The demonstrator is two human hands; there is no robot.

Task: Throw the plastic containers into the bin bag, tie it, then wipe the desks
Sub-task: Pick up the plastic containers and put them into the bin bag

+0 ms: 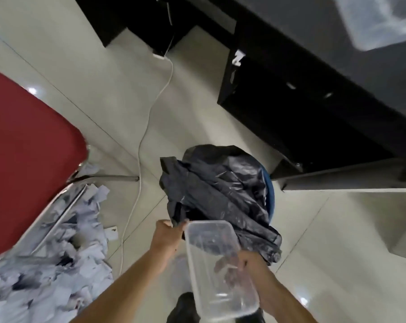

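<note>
Step in hand: first one, containers into bag; tying and wiping not yet begun.

Left hand (166, 230) pinches the near rim of the bin bag (220, 183). Right hand (247, 264) grips a clear container (209, 248) by its side wall. The container's far end overlaps the bag's near edge and is not yet inside.

Next move, my judgement: pull the mouth wider, tip the container forward, let go.

Hard to read:
- The bag is crumpled over itself, so its opening and contents are unseen.
- The bin (271, 190) shows only as a blue sliver right of the bag.
- A second container (381, 19), well beyond the bag on the desk (302, 31), is blurred and cut off.
</note>
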